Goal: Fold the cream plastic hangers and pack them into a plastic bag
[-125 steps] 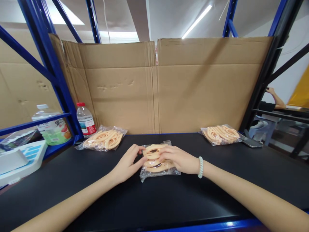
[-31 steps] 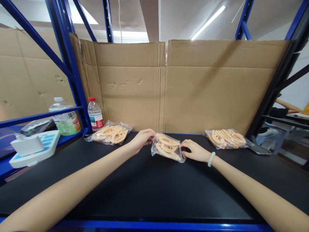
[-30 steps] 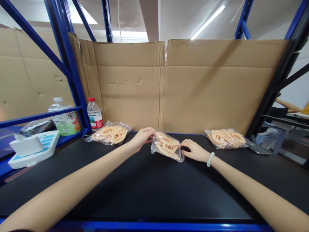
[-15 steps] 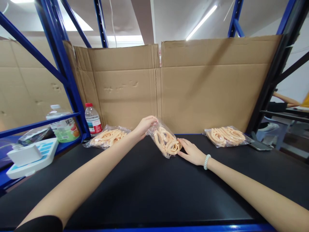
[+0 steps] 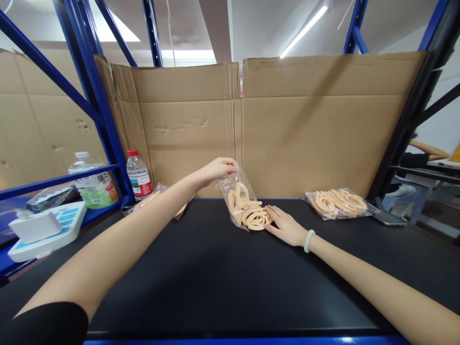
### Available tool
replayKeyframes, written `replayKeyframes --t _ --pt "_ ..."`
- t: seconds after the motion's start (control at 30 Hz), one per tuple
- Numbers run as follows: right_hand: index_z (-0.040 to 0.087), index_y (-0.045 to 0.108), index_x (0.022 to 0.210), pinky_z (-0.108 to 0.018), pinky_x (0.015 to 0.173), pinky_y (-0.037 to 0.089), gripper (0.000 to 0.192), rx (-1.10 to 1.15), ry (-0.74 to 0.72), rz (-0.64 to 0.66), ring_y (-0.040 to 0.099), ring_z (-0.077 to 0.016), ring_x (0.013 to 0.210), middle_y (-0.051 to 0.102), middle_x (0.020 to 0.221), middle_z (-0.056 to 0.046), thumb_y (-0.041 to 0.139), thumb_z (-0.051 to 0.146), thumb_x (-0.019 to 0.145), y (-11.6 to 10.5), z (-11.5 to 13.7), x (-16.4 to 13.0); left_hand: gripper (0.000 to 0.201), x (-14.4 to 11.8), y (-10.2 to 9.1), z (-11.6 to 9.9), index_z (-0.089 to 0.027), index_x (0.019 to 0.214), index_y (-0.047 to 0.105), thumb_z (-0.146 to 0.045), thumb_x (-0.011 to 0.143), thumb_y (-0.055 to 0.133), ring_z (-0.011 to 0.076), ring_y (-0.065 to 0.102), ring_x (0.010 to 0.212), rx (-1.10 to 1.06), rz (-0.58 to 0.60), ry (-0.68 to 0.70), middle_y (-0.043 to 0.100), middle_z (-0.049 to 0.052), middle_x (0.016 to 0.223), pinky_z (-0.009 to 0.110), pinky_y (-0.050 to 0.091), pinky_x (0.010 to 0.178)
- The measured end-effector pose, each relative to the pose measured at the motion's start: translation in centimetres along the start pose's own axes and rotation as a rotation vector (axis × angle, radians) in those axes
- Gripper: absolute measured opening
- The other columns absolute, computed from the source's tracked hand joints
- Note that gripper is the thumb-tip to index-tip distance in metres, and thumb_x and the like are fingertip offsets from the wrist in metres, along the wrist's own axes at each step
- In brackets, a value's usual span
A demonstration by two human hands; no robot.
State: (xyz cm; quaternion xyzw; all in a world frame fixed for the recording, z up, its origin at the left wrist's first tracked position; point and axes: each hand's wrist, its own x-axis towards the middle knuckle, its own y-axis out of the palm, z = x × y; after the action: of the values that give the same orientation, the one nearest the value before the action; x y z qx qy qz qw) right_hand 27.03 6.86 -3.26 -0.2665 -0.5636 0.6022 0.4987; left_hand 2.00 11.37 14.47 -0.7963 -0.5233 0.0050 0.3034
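Two hands on one bag here. Left hand [image 5: 218, 169] has its fingers [image 5: 230, 167] pinched shut on the top edge of a clear plastic bag of peach-coloured rubbery rings [image 5: 245, 206], holding that end up so the bag hangs tilted, with its lower end down on the black worktop [image 5: 223, 282]. Right hand [image 5: 285, 226], pale bead bracelet [image 5: 308, 240] at the wrist, lies flat with fingers spread and relaxed, fingertips touching the bag's lower right side. A second bag of the same rings [image 5: 338, 202] sits well off to the right by a dark phone [image 5: 385, 218]. A third bag [image 5: 153, 199] is mostly hidden behind the left forearm, so hard to say much. Red-capped water bottle [image 5: 136, 175] stands at back left against the brown cardboard wall [image 5: 305, 134].
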Motion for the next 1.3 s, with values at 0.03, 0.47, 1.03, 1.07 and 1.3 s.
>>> replayKeyframes --t 0.03,0.47,1.03,1.07,1.3 --pt "0.01 0.026 0.148 -0.049 0.113 0.023 0.071 -0.003 0.002 0.004 0.02 -0.0305 0.143 0.025 0.154 -0.017 0.03 0.055 0.093 0.0 0.0 0.0 0.009 -0.1 -0.2 -0.3 -0.017 0.06 0.062 -0.017 0.069 0.064 0.0123 0.046 0.059 0.032 0.007 0.009 0.054 0.001 0.063 0.024 0.031 0.055" --pt "0.01 0.029 0.147 -0.047 0.114 0.023 0.07 -0.02 0.01 0.013 0.023 -0.0299 0.142 0.029 0.153 -0.016 0.029 0.056 0.094 0.0 0.2 -0.1 0.008 0.1 -2.9 -1.3 -0.016 0.063 0.063 -0.019 0.07 0.06 0.0138 0.051 0.062 0.392 -0.164 0.089 0.058 0.0 0.062 0.025 0.036 0.062" --pt "0.011 0.033 0.146 -0.048 0.114 0.025 0.069 -0.013 -0.025 0.009 0.029 -0.0299 0.14 0.035 0.15 -0.016 0.029 0.056 0.094 0.3 0.0 -0.1 0.032 -4.9 -13.8 5.1 -0.016 0.112 0.052 -0.034 0.091 0.038 0.0385 0.059 0.099 0.934 -0.782 -0.26 0.064 0.022 0.101 0.047 0.039 0.083" --pt "0.01 0.033 0.146 -0.048 0.114 0.025 0.069 -0.012 -0.029 0.007 0.03 -0.0297 0.139 0.036 0.15 -0.016 0.029 0.055 0.094 0.3 0.0 -0.1 0.034 -5.6 -14.2 6.3 -0.014 0.114 0.05 -0.034 0.091 0.037 0.0407 0.059 0.101 0.95 -0.799 -0.312 0.064 0.024 0.102 0.048 0.039 0.083" --pt "0.008 0.036 0.144 -0.047 0.112 0.028 0.068 -0.022 -0.042 -0.021 0.035 -0.0305 0.137 0.04 0.147 -0.018 0.031 0.053 0.094 0.2 0.3 -0.2 0.042 -10.3 -14.7 13.8 -0.002 0.116 0.047 -0.031 0.085 0.051 0.0439 0.059 0.1 0.859 -0.883 -0.624 0.061 0.033 0.103 0.048 0.042 0.076"
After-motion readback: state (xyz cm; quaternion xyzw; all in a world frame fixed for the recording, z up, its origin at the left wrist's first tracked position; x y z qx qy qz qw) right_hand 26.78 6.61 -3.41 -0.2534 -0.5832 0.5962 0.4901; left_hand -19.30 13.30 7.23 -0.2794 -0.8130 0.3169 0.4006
